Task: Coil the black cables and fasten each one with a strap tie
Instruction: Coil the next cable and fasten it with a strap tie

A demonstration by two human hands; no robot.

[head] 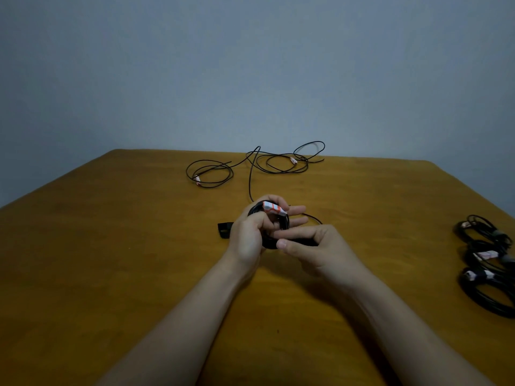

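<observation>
A person works at a brown wooden desk set against a grey-blue wall, both bare forearms reaching in from the near edge. The left-hand grip is curled around a small coil of black cable, fingers closed over its far side, where a white-and-orange tagged connector shows. The right-hand grip meets the coil from the other side, thumb and forefinger pinched on a black strand at the coil's near edge; whether that strand is cable or strap cannot be told. From the coil a free length of cable runs away across the desk to a loose tangle of black cables near the far edge, with another loose loop to its left. A black strap tie lies flat on the desk just beside the left hand. At the desk's right edge, well apart from the hands, three coiled bundles lie in a row.
</observation>
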